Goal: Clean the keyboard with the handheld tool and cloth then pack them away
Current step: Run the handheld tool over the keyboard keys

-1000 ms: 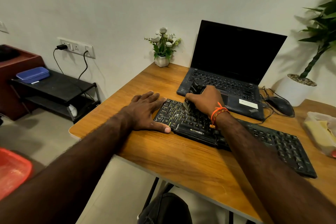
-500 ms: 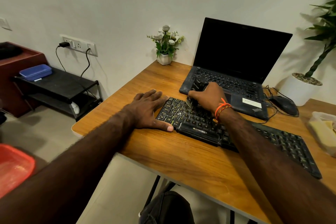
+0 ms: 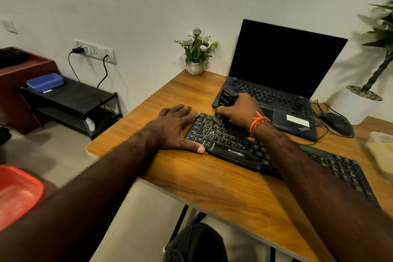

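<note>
Black and backlit, the keyboard (image 3: 244, 144) is lying on the wooden surface (image 3: 212, 181) in front of the open laptop (image 3: 276, 83), its long axis running from the near-left corner away toward the right edge of the view. The right hand (image 3: 240, 110) is gripping the handheld tool (image 3: 227, 100), a dark, stubby body held upright, with the fingers curled round its lower part and its brush end pressing down onto the keys at the far-left end of the board. The left hand (image 3: 176, 125) is resting flat on the surface just beside the left short edge of the keyboard, fingers straight and spread, thumb lying along the front corner; it is holding nothing and seems to be bracing the board against sliding.

The relation that matters: almost all the uncleaned length is lying to the right of the tool, under and beyond the right forearm. So the next stroke is probably calling for travel rightward along the long axis, row by row, with the right hand doing the work while the left is keeping the end pinned.

No cloth can be picked out for certain; a blurred yellowish thing in a clear container (image 3: 380, 151) at the right edge might be it. A mouse (image 3: 338, 125) is sitting well behind the keyboard's right half.
</note>
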